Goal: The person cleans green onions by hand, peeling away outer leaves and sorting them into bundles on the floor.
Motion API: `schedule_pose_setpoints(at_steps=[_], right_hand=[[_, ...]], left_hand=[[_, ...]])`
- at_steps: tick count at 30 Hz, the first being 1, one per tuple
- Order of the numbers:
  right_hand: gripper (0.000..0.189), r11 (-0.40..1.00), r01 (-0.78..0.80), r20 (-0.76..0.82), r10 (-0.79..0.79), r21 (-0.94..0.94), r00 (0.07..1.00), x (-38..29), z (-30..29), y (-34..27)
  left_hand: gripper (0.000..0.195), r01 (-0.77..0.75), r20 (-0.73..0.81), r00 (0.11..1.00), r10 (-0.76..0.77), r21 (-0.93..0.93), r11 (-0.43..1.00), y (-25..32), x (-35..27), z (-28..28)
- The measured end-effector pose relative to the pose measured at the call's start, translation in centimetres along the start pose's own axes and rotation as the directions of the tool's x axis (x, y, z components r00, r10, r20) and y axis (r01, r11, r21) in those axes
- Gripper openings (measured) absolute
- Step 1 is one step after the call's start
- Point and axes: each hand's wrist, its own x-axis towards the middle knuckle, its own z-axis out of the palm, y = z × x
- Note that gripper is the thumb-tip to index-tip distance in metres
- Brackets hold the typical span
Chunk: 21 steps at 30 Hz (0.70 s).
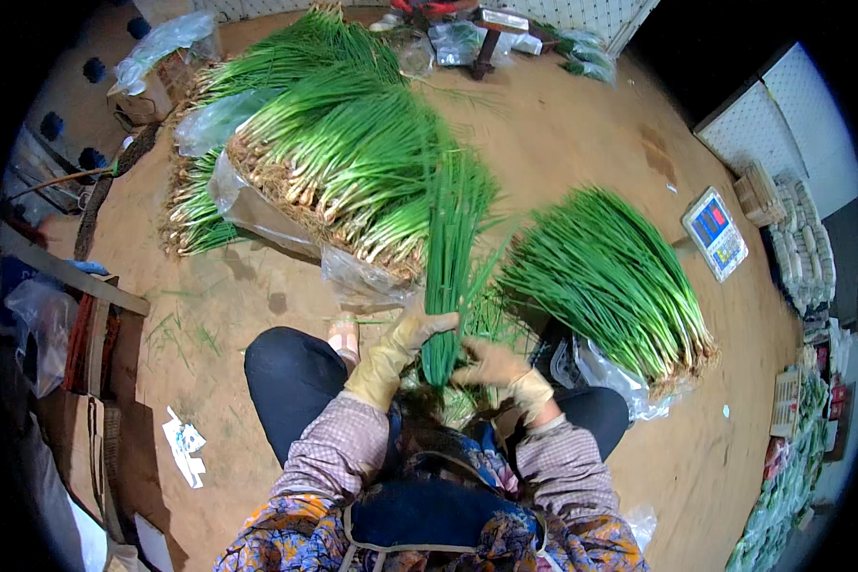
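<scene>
My left hand [418, 336], in a pale rubber glove, is closed around a bunch of green onions [449, 264] whose green leaves point away from me and down towards my lap. Just right of the bunch is my right hand [497, 365], also gloved, with its fingers partly spread at the leaves; whether it grips any is not clear. Beyond my left hand lies a large heap of green onions [343, 150], roots towards me, on plastic sheeting [264, 207]. On the right, a neat pile of green onions [608, 279] rests with its roots at the lower right.
A digital scale's display unit [715, 232] is on the floor at right. Cardboard and crates [89, 343] stand at left, near a scrap of paper [184, 447]. Packed greens [786, 486] line the right edge. A post with a flat top [487, 50] stands at the back.
</scene>
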Motion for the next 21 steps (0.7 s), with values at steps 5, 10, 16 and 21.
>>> schedule_pose_setpoints(at_steps=[5, 10, 16, 21], right_hand=[[0.025, 0.897, 0.152, -0.366, 0.011, 0.415, 0.931, -1.2, -3.7, 0.2], [0.031, 0.942, 0.107, -0.461, 0.056, 0.319, 0.885, -1.2, -4.1, -3.1], [0.021, 0.947, 0.119, -0.531, 0.062, 0.3, 0.845, 0.2, -2.9, -2.1], [0.017, 0.937, 0.181, -0.536, 0.008, 0.298, 0.844, 0.5, -2.3, -1.0]], left_hand=[[0.036, 0.202, -0.131, 0.976, -0.176, 0.221, 0.954, -1.1, 0.1, 0.4], [0.037, 0.327, -0.134, 0.944, -0.301, 0.277, 0.903, -1.9, -0.4, 1.4], [0.035, 0.325, -0.19, 0.943, -0.273, 0.359, 0.875, -1.7, -0.8, 3.5], [0.032, 0.306, -0.204, 0.947, -0.247, 0.35, 0.886, -4.1, -0.3, 1.4]])
